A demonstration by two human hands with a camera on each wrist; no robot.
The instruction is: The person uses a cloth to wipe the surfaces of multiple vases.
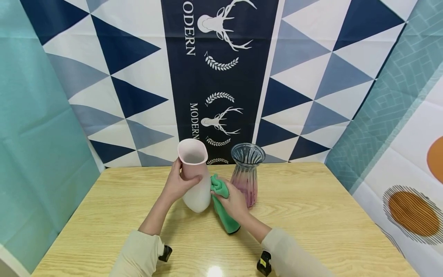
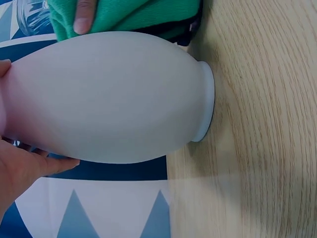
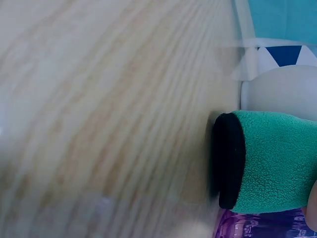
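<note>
A pink-to-white vase stands on the wooden table, its mouth facing up. My left hand grips it around the upper part, thumb across the front. In the left wrist view, the white body of the vase narrows to a small foot on the tabletop. A green cloth with a dark edge is bunched in my right hand, its lower end hanging down. The cloth lies close along the vase's right side; whether they touch, I cannot tell. Part of the cloth also shows in the right wrist view.
Just right of my right hand stands a ribbed glass vase, bluish at the rim and purple-pink below. The wooden table ends at a patterned backdrop behind the vases. Black wrist devices sit at both sleeves.
</note>
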